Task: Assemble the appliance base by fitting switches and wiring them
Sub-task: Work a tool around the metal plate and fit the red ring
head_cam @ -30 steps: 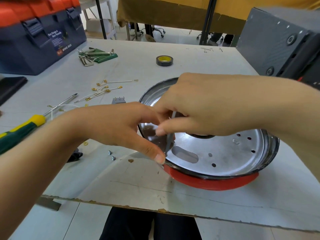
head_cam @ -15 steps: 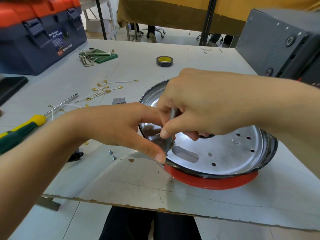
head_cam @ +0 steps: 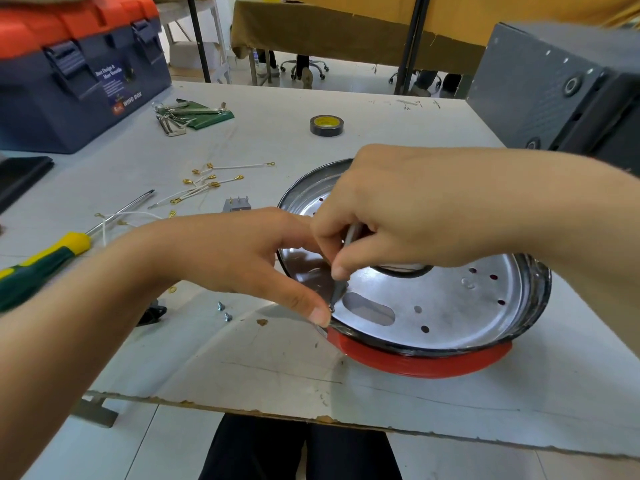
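Observation:
The round appliance base (head_cam: 450, 306), shiny metal with holes and a red lower rim, lies on the white table. My right hand (head_cam: 398, 209) pinches a thin metal tool (head_cam: 341, 271), its tip down at the base's near-left rim. My left hand (head_cam: 235, 258) grips that rim, thumb pressed on the edge beside the tool tip and the other fingers hidden behind the rim. A small grey switch (head_cam: 236, 203) stands just left of the base. White wires with gold terminals (head_cam: 207, 183) lie further left.
A green-and-yellow screwdriver (head_cam: 52, 258) lies at the left. Two screws (head_cam: 223, 311) sit near the front. A tape roll (head_cam: 326, 125), hex keys (head_cam: 180, 116), a blue-and-orange toolbox (head_cam: 76, 71) and a grey case (head_cam: 561, 95) stand at the back. The table's chipped front edge (head_cam: 311, 415) is close.
My right hand has shifted slightly down and left, bringing the tool more upright at the rim. My left hand and the base have stayed put.

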{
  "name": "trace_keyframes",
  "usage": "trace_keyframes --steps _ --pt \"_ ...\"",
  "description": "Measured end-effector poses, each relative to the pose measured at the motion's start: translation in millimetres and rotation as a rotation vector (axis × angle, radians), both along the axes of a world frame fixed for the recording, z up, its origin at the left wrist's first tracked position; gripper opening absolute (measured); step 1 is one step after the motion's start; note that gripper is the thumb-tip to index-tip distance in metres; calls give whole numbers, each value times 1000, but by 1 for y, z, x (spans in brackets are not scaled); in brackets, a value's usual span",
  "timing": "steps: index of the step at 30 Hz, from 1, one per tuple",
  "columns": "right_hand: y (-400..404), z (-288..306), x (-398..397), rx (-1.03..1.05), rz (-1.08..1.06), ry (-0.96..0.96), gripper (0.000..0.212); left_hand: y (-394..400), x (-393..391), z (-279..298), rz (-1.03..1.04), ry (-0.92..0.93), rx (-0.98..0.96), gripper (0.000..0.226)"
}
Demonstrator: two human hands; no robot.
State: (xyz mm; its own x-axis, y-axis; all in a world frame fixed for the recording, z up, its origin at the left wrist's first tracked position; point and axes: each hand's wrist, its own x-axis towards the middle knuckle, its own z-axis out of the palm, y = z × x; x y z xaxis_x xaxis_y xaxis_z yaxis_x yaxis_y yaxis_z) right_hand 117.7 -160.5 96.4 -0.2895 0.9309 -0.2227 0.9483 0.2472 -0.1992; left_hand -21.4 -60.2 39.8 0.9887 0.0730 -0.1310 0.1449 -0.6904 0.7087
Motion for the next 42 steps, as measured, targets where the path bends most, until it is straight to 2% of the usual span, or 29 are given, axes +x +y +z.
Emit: trace_keyframes --steps 3,7,9,13,15,17,20,24,26,29,31,35,39,42 --pt "6 -5 3 72 15 -20 52 0 1 0 9 -5 2 35" --pt "10 -15 2 187 -17 -90 37 2 1 -2 20 -3 5 39" --pt "9 -16 4 217 -50 -91 39 1 1 -2 1 -7 1 38" --pt "6 -13 7 130 -7 -38 39 0 1 -1 -15 -23 20 35" --pt "5 -9 9 85 0 -13 31 2 1 -2 3 -19 27 33" --pt "2 -4 11 2 0 89 17 3 0 -3 15 -11 10 34" --pt "-4 2 15 -91 -7 357 5 1 0 -3 -2 -32 15 36" --pt "-15 -1 32 105 -138 585 20 1 1 2 11 7 118 40" --pt "-22 -5 46 199 -266 619 26 0 2 8 -4 57 194 41" --pt "-30 -13 67 244 -385 621 28 -17 14 17 2 82 357 51" --pt "-31 -22 77 272 -436 557 26 -38 30 15 13 49 485 61" --pt "-30 -38 92 301 -513 412 12 -74 56 -3 -42 -9 674 65" --pt "-33 -45 101 311 -516 334 8 -71 56 -9 -92 -6 716 53" --pt "-37 -43 100 245 -437 311 13 -52 42 -10 -144 34 705 60"
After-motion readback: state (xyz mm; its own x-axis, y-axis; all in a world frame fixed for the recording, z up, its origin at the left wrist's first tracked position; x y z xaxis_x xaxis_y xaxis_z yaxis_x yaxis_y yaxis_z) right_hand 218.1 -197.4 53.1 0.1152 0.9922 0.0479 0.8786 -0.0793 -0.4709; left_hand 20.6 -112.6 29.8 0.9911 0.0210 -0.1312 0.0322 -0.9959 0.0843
